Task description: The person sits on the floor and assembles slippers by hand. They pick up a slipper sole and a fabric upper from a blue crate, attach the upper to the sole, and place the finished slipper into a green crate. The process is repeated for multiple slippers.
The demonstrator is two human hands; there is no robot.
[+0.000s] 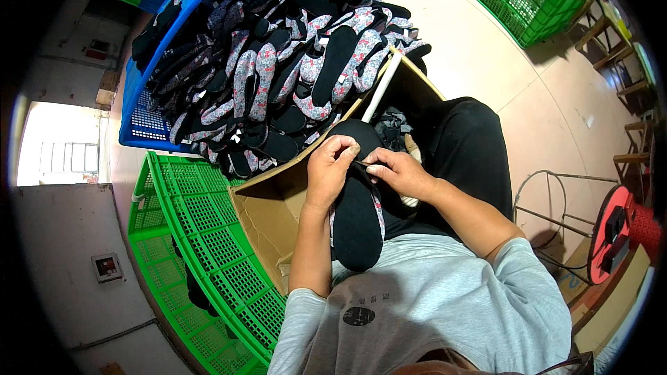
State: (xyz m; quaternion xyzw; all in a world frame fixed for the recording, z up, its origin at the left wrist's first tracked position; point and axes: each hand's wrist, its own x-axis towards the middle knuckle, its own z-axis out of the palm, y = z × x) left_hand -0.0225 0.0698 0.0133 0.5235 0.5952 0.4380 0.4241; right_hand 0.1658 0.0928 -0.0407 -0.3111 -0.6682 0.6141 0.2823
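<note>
A slipper (358, 226) with a black sole and a flowered edge lies over my lap, its sole facing up. My left hand (330, 170) is closed on its far part, thumb and fingers pinched at the edge. From the other side my right hand (401, 172) pinches the same part, its fingertips close to my left ones. Whatever small piece lies between the fingertips is too small to make out. An open cardboard box (267, 208) stands by my left forearm, with a white tube (382, 87) across its far corner.
A blue crate (149, 121) overflows with black and flowered slippers (264, 73) ahead. Green crates stand at the left (208, 219) and far right (528, 0). At the right are a wire-legged stool (556, 201) with a red round top and several wooden stools (629, 90).
</note>
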